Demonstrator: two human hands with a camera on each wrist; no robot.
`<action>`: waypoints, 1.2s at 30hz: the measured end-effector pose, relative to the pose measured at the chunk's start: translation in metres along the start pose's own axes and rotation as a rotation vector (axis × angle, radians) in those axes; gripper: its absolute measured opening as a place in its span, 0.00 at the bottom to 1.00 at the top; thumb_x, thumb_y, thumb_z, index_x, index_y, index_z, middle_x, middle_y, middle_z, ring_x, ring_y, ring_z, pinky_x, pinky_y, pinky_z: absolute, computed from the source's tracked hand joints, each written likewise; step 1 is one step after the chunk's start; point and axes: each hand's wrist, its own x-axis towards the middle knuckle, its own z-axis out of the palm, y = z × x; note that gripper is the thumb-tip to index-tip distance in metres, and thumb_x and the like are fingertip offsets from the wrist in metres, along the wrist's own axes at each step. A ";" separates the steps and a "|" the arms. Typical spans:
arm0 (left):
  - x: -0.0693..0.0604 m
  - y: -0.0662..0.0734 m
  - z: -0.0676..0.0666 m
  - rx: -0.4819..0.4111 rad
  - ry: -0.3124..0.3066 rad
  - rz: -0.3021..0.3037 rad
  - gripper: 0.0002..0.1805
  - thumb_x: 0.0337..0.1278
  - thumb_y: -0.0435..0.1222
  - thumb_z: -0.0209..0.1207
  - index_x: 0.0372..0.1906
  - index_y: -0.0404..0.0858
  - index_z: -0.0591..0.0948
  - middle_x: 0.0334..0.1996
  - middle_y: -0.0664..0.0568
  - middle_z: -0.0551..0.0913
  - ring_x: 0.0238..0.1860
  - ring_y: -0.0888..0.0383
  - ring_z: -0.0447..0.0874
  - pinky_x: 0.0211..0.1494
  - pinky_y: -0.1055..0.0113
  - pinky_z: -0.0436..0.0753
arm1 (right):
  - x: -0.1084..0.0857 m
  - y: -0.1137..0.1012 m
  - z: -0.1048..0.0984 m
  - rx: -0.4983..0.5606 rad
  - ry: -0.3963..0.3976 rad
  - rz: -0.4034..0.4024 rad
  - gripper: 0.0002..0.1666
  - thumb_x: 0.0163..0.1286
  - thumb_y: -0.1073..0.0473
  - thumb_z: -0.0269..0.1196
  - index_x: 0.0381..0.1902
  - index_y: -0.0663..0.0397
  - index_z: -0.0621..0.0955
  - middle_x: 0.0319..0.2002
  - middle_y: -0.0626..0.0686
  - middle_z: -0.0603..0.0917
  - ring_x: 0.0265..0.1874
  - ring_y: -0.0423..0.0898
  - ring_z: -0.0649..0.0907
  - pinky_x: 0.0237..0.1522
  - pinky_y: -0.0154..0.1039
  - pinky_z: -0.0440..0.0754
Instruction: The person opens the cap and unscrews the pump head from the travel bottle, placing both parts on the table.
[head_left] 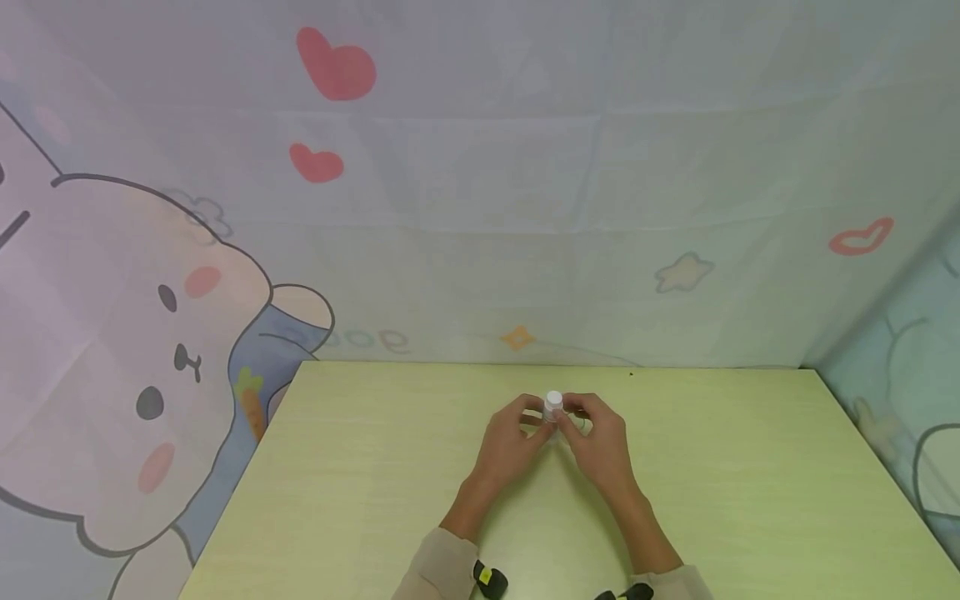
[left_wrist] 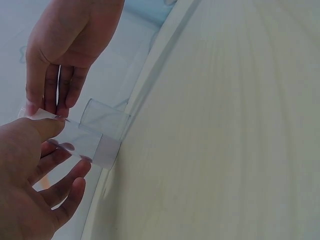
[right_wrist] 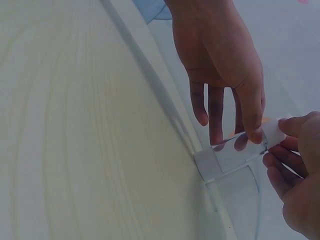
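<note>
A small clear bottle (head_left: pixel 551 414) with a white cap (head_left: pixel 554 397) stands upright on the table between both hands. My left hand (head_left: pixel 508 446) holds its body, the thumb on the near side and fingers round the far side. With thumb and fingertips my right hand (head_left: pixel 604 446) pinches the cap end. The left wrist view shows the bottle's white lower end (left_wrist: pixel 106 152) on the tabletop and a clear cup (left_wrist: pixel 104 119) beside it. In the right wrist view the clear cup (right_wrist: pixel 235 187) is partly cut off from sight by the bottle.
The pale yellow-green table (head_left: pixel 360 467) reaches back to a hanging cloth (head_left: pixel 480 183) printed with hearts and a large cartoon rabbit. A tiny dark speck (head_left: pixel 631 374) lies near the table's back edge.
</note>
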 end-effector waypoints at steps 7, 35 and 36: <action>0.000 0.000 0.000 -0.002 0.000 -0.001 0.18 0.74 0.49 0.65 0.60 0.47 0.81 0.59 0.58 0.85 0.56 0.50 0.89 0.53 0.58 0.86 | 0.000 0.003 0.001 0.000 -0.017 0.007 0.14 0.71 0.63 0.73 0.53 0.60 0.86 0.49 0.55 0.89 0.51 0.58 0.87 0.57 0.53 0.85; 0.001 0.002 0.000 -0.003 0.005 0.009 0.17 0.74 0.50 0.66 0.58 0.47 0.82 0.59 0.58 0.86 0.55 0.50 0.89 0.53 0.58 0.87 | 0.001 0.005 0.005 -0.010 0.002 0.030 0.14 0.72 0.62 0.73 0.53 0.60 0.85 0.49 0.55 0.89 0.52 0.53 0.87 0.57 0.51 0.85; 0.001 0.002 0.000 -0.002 0.004 0.008 0.17 0.74 0.50 0.66 0.59 0.47 0.82 0.59 0.58 0.86 0.55 0.50 0.89 0.53 0.58 0.87 | 0.001 0.005 0.005 -0.011 0.000 0.027 0.14 0.72 0.62 0.73 0.53 0.60 0.85 0.49 0.55 0.89 0.52 0.53 0.87 0.57 0.52 0.85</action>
